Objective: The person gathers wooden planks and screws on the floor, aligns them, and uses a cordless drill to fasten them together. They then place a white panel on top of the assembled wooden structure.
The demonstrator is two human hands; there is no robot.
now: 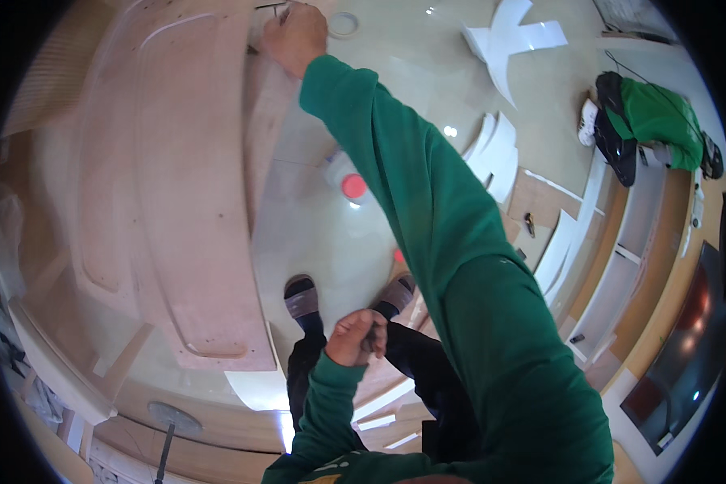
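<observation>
A large pinkish-brown wooden panel with shallow grooved outlines fills the left side. My right arm, in a green sleeve, reaches up to the panel's far right corner. There my right hand is closed around something thin and dark, only partly showing, so its kind stays unclear. Close to my body, in front of my dark trousers, my left hand has its fingers curled in. A small dark thing shows between those fingers, too hidden to name. A roll of tape lies on the floor beside my right hand.
A clear container with a red lid stands on the floor under my right arm. White curved pieces and a cutter lie to the right. Another person in green bends over a long cabinet. A dark screen stands nearby.
</observation>
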